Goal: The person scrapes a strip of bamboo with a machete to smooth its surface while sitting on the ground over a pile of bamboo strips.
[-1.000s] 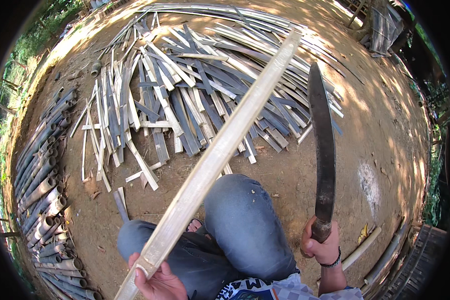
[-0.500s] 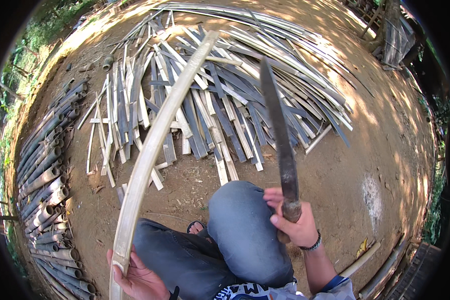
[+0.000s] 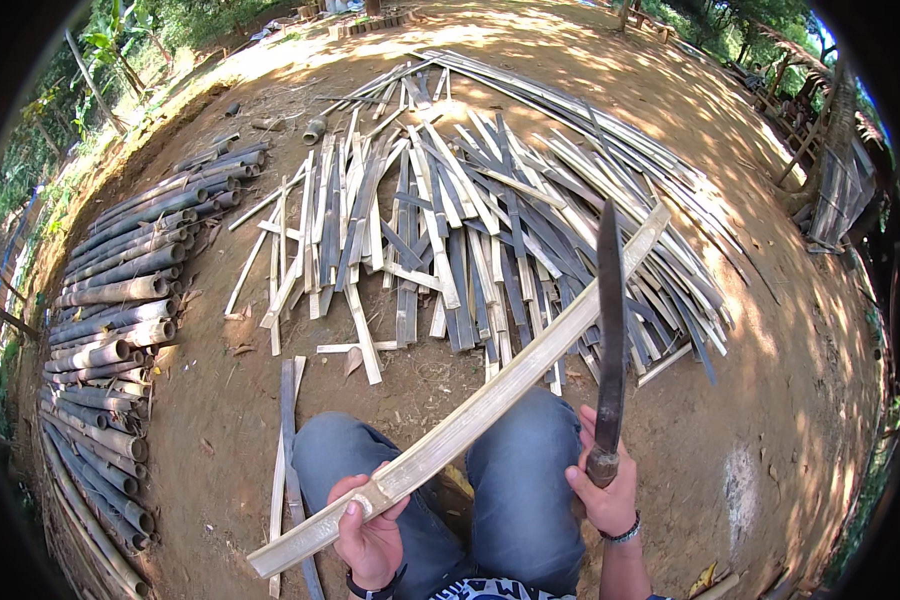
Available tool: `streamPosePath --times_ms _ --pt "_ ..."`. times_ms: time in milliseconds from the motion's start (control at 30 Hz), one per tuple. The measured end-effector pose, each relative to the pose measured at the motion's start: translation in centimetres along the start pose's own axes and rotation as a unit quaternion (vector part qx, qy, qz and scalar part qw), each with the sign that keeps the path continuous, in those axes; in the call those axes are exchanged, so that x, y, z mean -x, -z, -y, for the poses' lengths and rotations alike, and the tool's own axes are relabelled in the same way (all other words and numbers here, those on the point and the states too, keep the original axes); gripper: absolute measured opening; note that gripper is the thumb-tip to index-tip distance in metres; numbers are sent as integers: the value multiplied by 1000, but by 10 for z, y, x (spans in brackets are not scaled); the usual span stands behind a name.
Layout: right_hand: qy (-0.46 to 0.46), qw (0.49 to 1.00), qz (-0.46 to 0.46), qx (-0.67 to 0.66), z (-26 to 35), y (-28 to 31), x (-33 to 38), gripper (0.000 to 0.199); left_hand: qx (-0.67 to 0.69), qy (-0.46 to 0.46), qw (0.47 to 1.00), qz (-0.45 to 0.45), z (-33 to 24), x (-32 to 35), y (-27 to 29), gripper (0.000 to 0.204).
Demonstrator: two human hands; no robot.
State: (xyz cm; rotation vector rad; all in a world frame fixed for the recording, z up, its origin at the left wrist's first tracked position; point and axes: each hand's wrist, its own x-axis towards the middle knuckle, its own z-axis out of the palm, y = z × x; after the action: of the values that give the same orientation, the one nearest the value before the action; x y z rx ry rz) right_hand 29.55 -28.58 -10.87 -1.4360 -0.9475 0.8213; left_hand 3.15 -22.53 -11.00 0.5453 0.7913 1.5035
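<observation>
The left hand grips a long pale split bamboo slat, now swung rightward across the knees, while the right hand, fist closed, raises a dark machete crossing it, above scattered bamboo strips on bare earth.

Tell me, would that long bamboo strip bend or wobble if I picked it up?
The bamboo strip probably stays fairly stiff: the left hand holds one end and it reaches out almost straight. It looks thin and hollowed, so likely light. Its split edges may feel sharp.
</observation>
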Motion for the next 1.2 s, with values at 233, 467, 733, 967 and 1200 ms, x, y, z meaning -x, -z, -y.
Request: streamPosePath --times_ms 233,467,733,967,1200 --pt "-78 975 -40 205 34 24 42 31 -14 46 997 67 23 22 19 40" --pt "28 914 63 401 16 13 75 51 -62 61 990 112 64 43 13 39" --pt "2 847 45 529 2 24 46 47 -93 34 989 106 84 49 22 44" --pt "-19 829 131 543 16 32 42 50 -80 50 992 80 80 39 17 43" --pt "-63 810 137 566 23 35 32 50 -117 0 988 105 86 38 24 43"
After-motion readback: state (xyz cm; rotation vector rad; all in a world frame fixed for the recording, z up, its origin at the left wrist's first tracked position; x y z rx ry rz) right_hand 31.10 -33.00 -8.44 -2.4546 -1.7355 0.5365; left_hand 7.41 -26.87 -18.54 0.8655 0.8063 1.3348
